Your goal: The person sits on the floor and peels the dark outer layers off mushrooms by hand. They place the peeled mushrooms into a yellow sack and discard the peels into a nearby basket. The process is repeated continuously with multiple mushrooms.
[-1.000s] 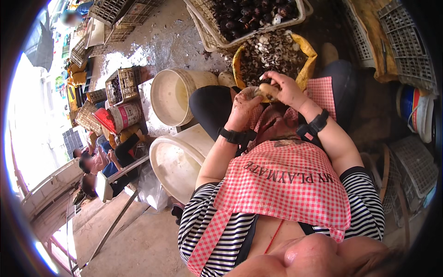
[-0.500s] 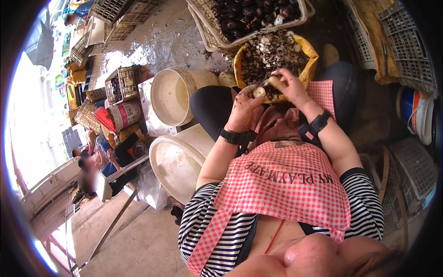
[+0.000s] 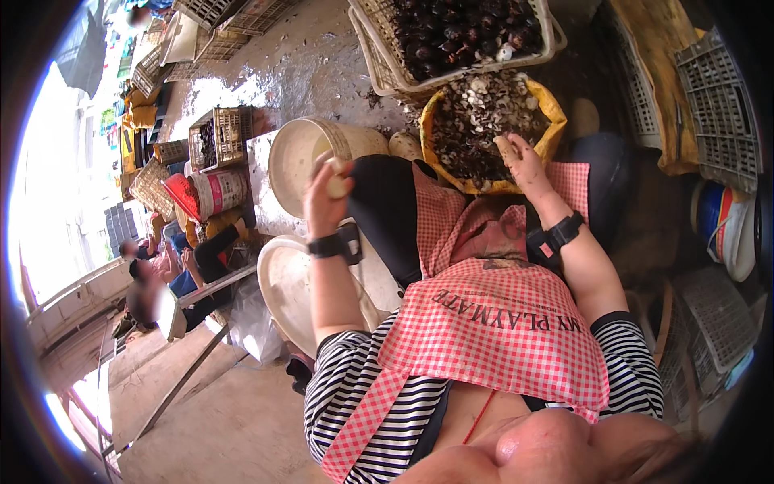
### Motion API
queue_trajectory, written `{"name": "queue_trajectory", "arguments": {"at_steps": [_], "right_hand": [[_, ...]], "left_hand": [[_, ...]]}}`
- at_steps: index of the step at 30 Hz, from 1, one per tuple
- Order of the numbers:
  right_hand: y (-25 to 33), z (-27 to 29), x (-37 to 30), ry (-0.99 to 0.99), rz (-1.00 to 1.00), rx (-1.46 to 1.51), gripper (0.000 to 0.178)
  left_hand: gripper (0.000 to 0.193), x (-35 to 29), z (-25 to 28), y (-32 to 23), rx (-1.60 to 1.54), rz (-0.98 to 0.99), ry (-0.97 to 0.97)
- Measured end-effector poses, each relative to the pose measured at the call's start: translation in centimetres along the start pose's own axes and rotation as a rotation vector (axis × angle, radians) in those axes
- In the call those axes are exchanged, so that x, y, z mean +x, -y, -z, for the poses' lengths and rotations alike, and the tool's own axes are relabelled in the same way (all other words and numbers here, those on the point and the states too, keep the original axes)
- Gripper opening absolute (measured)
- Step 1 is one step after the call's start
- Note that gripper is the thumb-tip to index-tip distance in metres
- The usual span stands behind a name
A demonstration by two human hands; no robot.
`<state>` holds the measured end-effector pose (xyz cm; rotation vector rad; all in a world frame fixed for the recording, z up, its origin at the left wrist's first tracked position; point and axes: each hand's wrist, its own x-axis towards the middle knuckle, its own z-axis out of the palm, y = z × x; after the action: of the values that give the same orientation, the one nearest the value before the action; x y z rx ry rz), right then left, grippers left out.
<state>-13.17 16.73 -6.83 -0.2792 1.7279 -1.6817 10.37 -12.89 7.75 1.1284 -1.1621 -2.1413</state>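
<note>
My left hand (image 3: 322, 206) is raised at the mouth of a white bucket (image 3: 363, 140), closed around a pale peeled water chestnut (image 3: 336, 187); motion smears its fingers a little. Over the right side of a yellow-edged bag (image 3: 553, 103) my right hand (image 3: 529, 169) grips a short wooden-handled tool (image 3: 505, 150), whose working end I cannot make out. Brown and white peelings (image 3: 481, 113) fill the bag between my knees. Beyond it, dark unpeeled water chestnuts (image 3: 459, 36) lie heaped in a pale plastic crate (image 3: 555, 44), with a few pale pieces among them.
A second white bucket (image 3: 278, 284) stands by my left thigh. Stacked crates (image 3: 720, 105) and a blue-and-white container (image 3: 730, 222) are on the right. To the left are a red-and-white bucket (image 3: 222, 194), another crate (image 3: 218, 139) and people seated beyond a metal frame.
My left hand has left the bag and swung left to the white bucket with the peeled water chestnut. My right hand stays over the bag with the tool, now apart from the left.
</note>
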Motion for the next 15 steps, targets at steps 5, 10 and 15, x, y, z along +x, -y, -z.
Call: {"name": "queue_trajectory", "arguments": {"at_steps": [5,10,15], "right_hand": [[-1.6,-0.2,0.5,0.052,-0.113,0.005,0.026],[-0.9,-0.6,0.3,0.102,-0.219,0.043,0.023],[-1.8,-0.4,0.5,0.074,-0.154,-0.006,0.027]], "left_hand": [[0.028,-8.3,12.6,-4.0,0.396,-0.213,-0.547],[0.028,-14.6,24.6,-0.8,0.839,-0.255,-0.774],[0.035,-4.6,6.2,-1.8,0.987,-0.344,-0.481]]}}
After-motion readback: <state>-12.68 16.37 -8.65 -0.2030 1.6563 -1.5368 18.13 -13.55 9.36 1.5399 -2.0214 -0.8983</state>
